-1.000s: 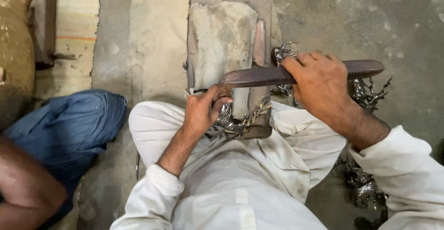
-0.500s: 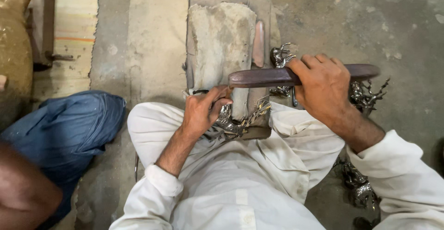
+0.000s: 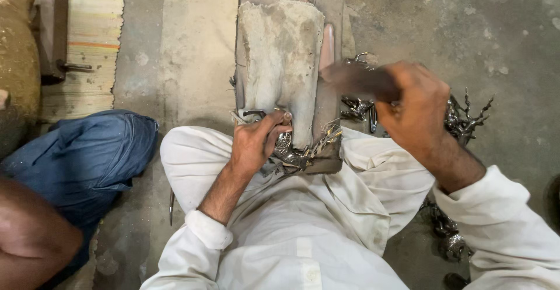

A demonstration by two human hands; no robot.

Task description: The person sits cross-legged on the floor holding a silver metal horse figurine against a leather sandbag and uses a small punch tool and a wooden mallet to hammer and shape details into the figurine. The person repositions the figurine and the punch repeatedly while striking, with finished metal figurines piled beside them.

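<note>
My left hand (image 3: 254, 144) grips a shiny silver metal casting (image 3: 294, 155) and presses it against the near edge of a cloth-wrapped work block (image 3: 280, 62) that stands between my knees. My right hand (image 3: 417, 110) is closed around a dark wooden tool (image 3: 356, 80), raised over the right side of the block and blurred by motion. The tool's far end is hidden behind my right hand. I wear white clothes.
More branched silver metal pieces (image 3: 466, 118) lie on the concrete floor at my right, and others (image 3: 446, 237) sit under my right arm. Another person in blue trousers (image 3: 81, 162) sits at the left. A striped mat (image 3: 87, 39) lies at the far left.
The right hand has swung the wooden tool from lying flat across the block to a raised, blurred position at the right. The left hand stays on the casting.
</note>
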